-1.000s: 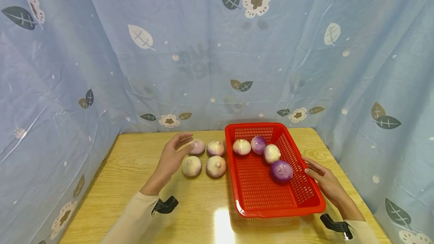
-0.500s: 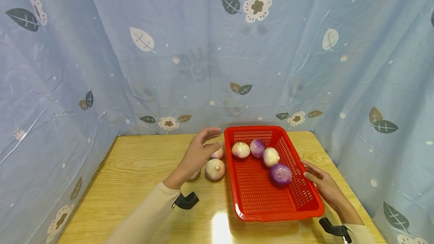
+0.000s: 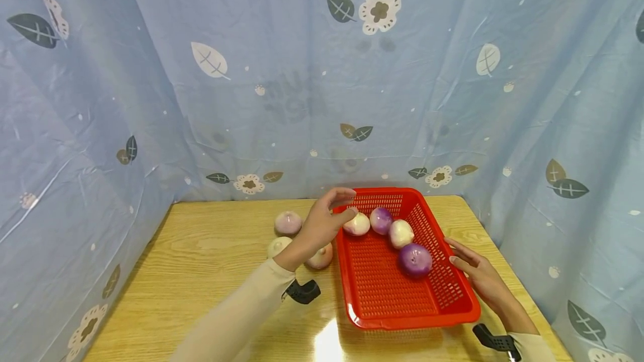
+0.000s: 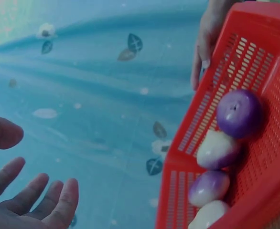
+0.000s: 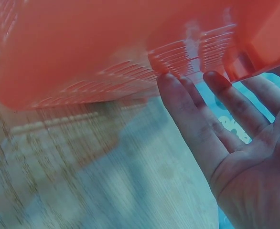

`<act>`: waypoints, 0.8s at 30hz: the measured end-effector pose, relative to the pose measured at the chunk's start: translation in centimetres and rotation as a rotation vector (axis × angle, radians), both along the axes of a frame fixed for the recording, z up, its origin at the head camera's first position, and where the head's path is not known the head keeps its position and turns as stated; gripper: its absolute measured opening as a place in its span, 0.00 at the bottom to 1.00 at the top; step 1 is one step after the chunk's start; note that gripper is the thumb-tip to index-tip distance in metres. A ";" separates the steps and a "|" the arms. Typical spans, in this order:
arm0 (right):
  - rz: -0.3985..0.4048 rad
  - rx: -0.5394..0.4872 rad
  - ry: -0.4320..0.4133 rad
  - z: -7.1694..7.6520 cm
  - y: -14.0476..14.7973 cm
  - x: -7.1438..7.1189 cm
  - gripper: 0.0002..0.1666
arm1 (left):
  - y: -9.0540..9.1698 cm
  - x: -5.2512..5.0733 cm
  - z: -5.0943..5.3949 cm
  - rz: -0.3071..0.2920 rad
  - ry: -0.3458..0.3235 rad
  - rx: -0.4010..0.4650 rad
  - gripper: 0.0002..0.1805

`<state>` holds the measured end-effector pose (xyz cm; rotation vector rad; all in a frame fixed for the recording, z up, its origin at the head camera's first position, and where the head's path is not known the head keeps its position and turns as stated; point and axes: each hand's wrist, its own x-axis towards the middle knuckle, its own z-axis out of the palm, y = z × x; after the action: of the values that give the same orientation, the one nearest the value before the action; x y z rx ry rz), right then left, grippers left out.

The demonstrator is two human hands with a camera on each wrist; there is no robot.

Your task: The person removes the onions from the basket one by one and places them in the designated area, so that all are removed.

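In the head view my left hand [image 3: 324, 222] is over the left rim of the red basket [image 3: 354, 312], fingers apart, nothing held. Just past its thumb lies a white onion [image 3: 358, 224] inside. A purple-white onion [image 3: 381, 220], another white one [image 3: 401, 234] and a purple onion [image 3: 415, 260] also lie in the basket. My right hand [image 3: 478, 270] touches the basket's right side with extended fingertips, as the right wrist view shows at the hand [image 5: 254, 152]. In the left wrist view, the left hand's [image 4: 30, 191] fingers are spread and empty.
Left of the basket on the wooden table [image 3: 201, 250] are a pinkish onion [image 3: 288, 223], a pale onion [image 3: 278, 246] and another [image 3: 320, 257], the last two partly behind my left arm. A patterned blue curtain [image 3: 282, 88] surrounds the table's back and sides.
My left hand has moved right, from beside the onions on the table to the basket's left rim. The right hand stays at the basket's side.
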<state>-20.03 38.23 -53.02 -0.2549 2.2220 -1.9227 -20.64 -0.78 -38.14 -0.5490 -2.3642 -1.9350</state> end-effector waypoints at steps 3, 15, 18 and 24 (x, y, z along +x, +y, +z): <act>-0.002 0.006 0.001 0.1 -0.1 0.0 0.34 | 0.8 -0.2 0.0 -0.005 -0.007 0.008 0.18; 0.001 0.013 0.000 0.2 -0.1 0.2 0.34 | 4.1 -2.1 -1.1 -0.020 -0.177 0.217 0.17; 0.008 0.005 0.003 0.3 -0.1 0.2 0.34 | 4.9 -2.3 -1.6 -0.018 -0.208 0.219 0.18; 0.019 -0.004 0.006 0.3 -0.1 0.2 0.34 | 6.7 -2.7 -2.8 0.031 -0.229 0.172 0.17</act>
<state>-19.79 38.12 -52.72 -0.2824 2.2119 -1.9192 -23.30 5.87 -40.91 -0.2922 -2.2787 -2.2682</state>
